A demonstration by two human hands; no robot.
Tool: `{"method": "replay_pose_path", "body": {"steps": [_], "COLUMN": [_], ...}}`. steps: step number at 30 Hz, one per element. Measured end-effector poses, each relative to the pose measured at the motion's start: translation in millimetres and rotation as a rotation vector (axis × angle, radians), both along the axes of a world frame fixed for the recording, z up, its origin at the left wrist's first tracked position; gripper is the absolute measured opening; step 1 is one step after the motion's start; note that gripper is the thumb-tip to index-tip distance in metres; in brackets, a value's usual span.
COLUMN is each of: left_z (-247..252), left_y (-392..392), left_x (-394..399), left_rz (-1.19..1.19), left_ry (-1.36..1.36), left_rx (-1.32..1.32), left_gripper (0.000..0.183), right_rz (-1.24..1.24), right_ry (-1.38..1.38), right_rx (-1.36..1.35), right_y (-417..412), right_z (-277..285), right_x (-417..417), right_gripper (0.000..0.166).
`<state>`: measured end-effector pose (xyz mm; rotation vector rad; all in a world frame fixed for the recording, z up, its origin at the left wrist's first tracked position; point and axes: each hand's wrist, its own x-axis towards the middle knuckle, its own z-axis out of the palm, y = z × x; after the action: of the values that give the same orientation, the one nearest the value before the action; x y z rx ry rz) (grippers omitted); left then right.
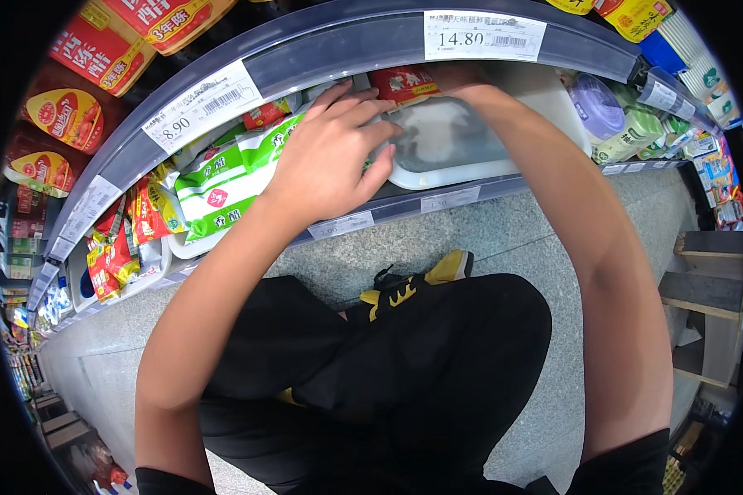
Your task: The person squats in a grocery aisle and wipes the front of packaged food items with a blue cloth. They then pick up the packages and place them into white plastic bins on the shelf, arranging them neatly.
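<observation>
My left hand (343, 148) lies palm down over the packets on the lower shelf, its fingers somewhat apart. Beneath and left of it are green-and-white seasoning pouches (220, 185), with a red packet (265, 115) behind them. My right hand (461, 80) reaches under the upper shelf's edge, at the right end of a red-and-yellow packet (404, 85). The shelf hides its fingers, so its grip on that packet cannot be made out. Below the packet, a white plastic bin (430, 180) shows a bare, smudged bottom.
The upper shelf's price-tag rail (340, 59) curves close above both hands and carries vinegar and sauce bottles (65, 117). Red-and-yellow packets (114, 253) fill a bin at left. A purple tub (596, 106) stands at right. My bent legs (396, 365) are close below the shelf.
</observation>
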<state>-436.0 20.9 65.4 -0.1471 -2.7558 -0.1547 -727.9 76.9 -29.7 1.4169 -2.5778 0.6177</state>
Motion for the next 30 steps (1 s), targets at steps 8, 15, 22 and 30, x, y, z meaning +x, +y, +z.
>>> {"method": "replay_pose_path", "body": {"steps": [8,15,22,30], "left_z": [-3.3,-3.7,5.8,-5.5], "left_y": [-5.0,-0.2,-48.4,-77.0], "left_x": [8.3,1.6,69.3,56.8], "left_rz": [0.023,-0.068,0.538,0.865], "left_ry": [0.031,0.175,0.298,0.03], "left_rx": [0.032,0.056,0.225,0.539], "left_gripper": [0.029,0.028,0.033,0.053], "right_rz": [-0.041,0.054,0.041,0.107], "right_ry": [-0.104,0.018,-0.203,-0.055], "right_rx": [0.476,0.574,-0.275,-0.251], "right_y": [2.7,-6.6,34.1,-35.0], "right_z": [59.5,-10.1,93.5,108.6], "right_x": [87.1,49.3,134.6,227.6], "right_gripper": [0.048,0.076,0.046,0.04]}}
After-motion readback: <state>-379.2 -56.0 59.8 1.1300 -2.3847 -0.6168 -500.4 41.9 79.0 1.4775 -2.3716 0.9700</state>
